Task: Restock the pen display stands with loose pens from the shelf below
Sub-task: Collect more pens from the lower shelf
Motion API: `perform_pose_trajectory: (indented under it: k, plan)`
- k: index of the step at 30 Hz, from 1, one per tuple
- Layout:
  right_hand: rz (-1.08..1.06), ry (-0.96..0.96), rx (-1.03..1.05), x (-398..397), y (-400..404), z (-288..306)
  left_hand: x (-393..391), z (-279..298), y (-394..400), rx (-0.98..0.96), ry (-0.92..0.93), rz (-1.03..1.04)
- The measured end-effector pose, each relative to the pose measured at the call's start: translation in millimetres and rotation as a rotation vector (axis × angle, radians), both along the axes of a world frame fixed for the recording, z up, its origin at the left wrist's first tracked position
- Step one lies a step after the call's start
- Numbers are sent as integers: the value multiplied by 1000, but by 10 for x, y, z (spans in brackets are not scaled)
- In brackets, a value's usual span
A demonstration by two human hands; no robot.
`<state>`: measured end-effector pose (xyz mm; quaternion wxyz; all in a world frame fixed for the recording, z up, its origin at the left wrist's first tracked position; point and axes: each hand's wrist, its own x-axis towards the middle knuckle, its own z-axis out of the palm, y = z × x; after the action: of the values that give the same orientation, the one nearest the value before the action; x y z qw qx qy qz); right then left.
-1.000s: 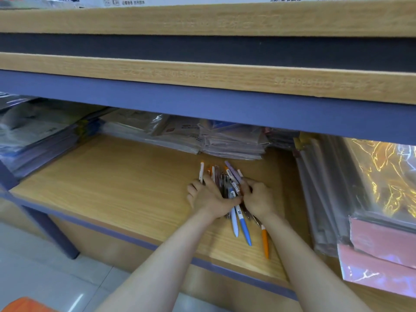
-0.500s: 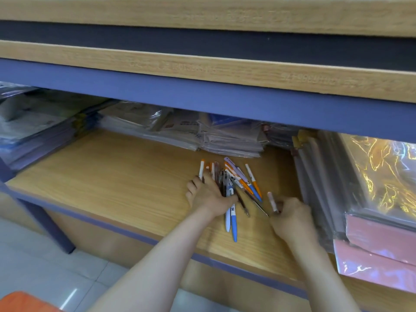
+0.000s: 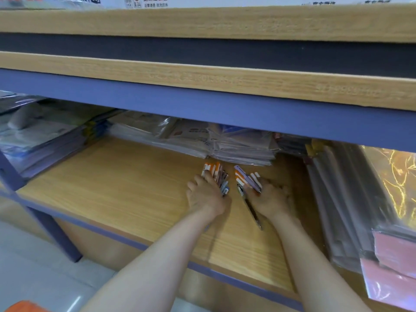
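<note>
Loose pens lie on the wooden lower shelf (image 3: pixel 117 188), split into two bunches. My left hand (image 3: pixel 206 195) lies flat over the left bunch of pens (image 3: pixel 217 174), whose orange and white ends stick out past the fingers. My right hand (image 3: pixel 271 199) is laid on the right bunch of pens (image 3: pixel 247 179), with purple, orange and white barrels fanning out past the fingers. One dark pen (image 3: pixel 252 210) lies between my wrists, pointing toward the shelf edge. No display stands are in view.
Stacks of plastic-wrapped paper goods (image 3: pixel 225 143) line the back of the shelf, with more stacks at the left (image 3: pixel 38 140) and tall packs at the right (image 3: pixel 351 199). A low blue and wood shelf front (image 3: pixel 202 104) overhangs. Floor tiles (image 3: pixel 33 278) lie below.
The single pile of pens has been parted into two bunches. My right hand came back left from the shelf's right side onto the right bunch. The view shifted slightly.
</note>
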<state>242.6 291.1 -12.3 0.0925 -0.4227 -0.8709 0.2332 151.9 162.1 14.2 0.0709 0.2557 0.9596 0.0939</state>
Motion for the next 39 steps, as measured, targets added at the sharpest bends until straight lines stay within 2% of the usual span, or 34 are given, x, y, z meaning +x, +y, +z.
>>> perform_pose_trajectory:
  k: [5, 7, 13, 16, 19, 21, 26, 29, 34, 39]
  plan:
    - [151, -197, 63, -120, -91, 46, -16, -44, 147, -105, 28, -30]
    - [173, -198, 84, -157, -97, 45, -54, -19, 154, -110, 13, -55]
    - [188, 26, 60, -138, -179, 42, -18, -2, 236, 148, -184, -85]
    - [202, 157, -43, -129, -238, 122, -46, -18, 330, 258, -272, -27]
    - [212, 229, -169, -101, -213, 193, -116, -47, 434, 486, -466, -10]
    - [233, 273, -259, -57, -189, 212, -138, -75, 456, 594, -527, -6]
    - [234, 476, -474, 69, -154, 200, -146, -117, 373, 607, -474, -28]
    - [247, 525, -579, 110, -193, 210, -167, -103, 343, 603, -528, -18]
    - [212, 610, -579, 120, -335, 161, -108, -126, 372, 700, -496, 30]
    - [207, 653, -620, 58, -411, 152, -130, -113, 308, 797, -545, 28]
